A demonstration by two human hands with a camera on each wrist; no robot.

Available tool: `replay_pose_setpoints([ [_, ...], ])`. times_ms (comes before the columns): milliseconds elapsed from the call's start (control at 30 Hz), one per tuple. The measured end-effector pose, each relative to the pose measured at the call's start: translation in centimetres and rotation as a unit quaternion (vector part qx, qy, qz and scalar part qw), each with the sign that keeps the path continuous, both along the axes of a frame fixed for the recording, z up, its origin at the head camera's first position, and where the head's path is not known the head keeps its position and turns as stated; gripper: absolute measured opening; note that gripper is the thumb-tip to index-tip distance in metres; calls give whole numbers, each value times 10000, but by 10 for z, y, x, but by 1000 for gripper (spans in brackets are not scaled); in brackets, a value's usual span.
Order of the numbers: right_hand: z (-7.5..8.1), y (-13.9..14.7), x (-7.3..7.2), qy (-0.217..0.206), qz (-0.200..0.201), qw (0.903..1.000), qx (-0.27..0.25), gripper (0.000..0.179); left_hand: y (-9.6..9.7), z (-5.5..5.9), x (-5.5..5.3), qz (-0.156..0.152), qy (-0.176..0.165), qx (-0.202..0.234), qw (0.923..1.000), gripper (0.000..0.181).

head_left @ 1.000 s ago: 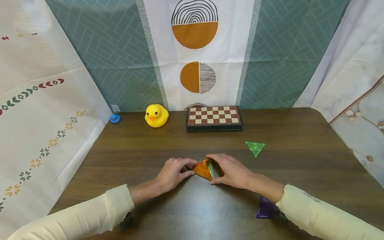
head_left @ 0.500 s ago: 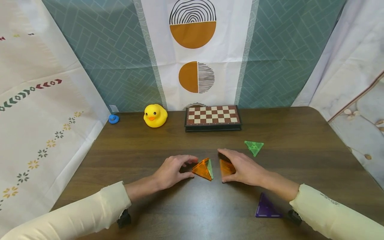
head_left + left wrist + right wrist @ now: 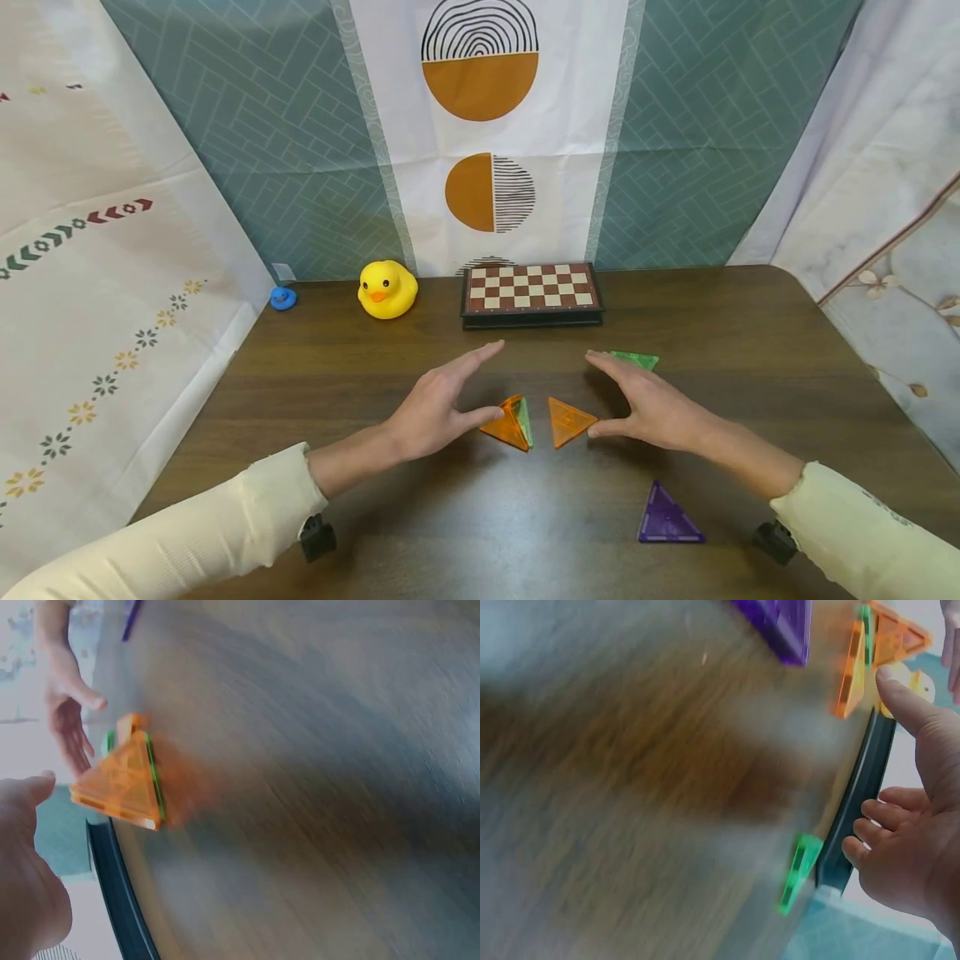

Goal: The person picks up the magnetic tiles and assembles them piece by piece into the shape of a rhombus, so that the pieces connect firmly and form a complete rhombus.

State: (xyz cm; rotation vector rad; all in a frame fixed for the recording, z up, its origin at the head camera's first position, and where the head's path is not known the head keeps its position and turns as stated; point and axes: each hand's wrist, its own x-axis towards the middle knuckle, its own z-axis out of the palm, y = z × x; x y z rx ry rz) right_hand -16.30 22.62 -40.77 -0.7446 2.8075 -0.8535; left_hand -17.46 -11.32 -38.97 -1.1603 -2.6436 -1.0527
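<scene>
Left hand point(image 3: 28, 877), right hand point(image 3: 67, 705) near orange tiles point(image 3: 124, 780), green edge point(image 3: 155, 776); wooden table point(image 3: 315, 780).

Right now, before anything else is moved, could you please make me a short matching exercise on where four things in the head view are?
1. small blue duck
2. checkered box
3. loose orange triangle
4. purple triangle

A. close to the thumb of the right hand
B. left of the yellow duck
C. lowest in the head view of the four
D. at the far side of the table, right of the yellow duck

Pairs: 1-B, 2-D, 3-A, 4-C
</scene>
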Motion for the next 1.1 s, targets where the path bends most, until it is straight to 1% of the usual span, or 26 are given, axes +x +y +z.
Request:
replay_pose_setpoints([
  [100, 2, 8, -2, -17, -152, 9999, 21, 103, 7, 3, 6, -68, 17, 272, 9996, 90],
  [200, 2, 14, -5, -16, -310, 9995, 114, 102, 13, 3, 13, -140, 69, 431, 9989, 91],
  [333, 0, 21, -10, 48, -477, 9985, 251, 100, 22, -1, 22, -170, 97, 488, 9986, 88],
  [467, -4, 27, -15, 207, -577, 9973, 401, 97, 31, -7, 29, -193, 110, 527, 9984, 84],
  [600, -7, 32, -18, 380, -641, 9960, 492, 92, 40, -12, 36, -229, 79, 490, 9985, 83],
  [733, -10, 36, -22, 456, -695, 9951, 541, 88, 49, -15, 42, -278, -101, 366, 9989, 83],
  [800, -12, 37, -23, 481, -710, 9947, 566, 86, 53, -17, 44, -316, -206, 305, 9988, 82],
  [933, -13, 39, -25, 480, -750, 9943, 580, 84, 60, -19, 47, -294, -377, 156, 9987, 79],
  [1100, -15, 43, -27, 512, -780, 9940, 571, 83, 66, -24, 50, -254, -401, -71, 9988, 78],
])
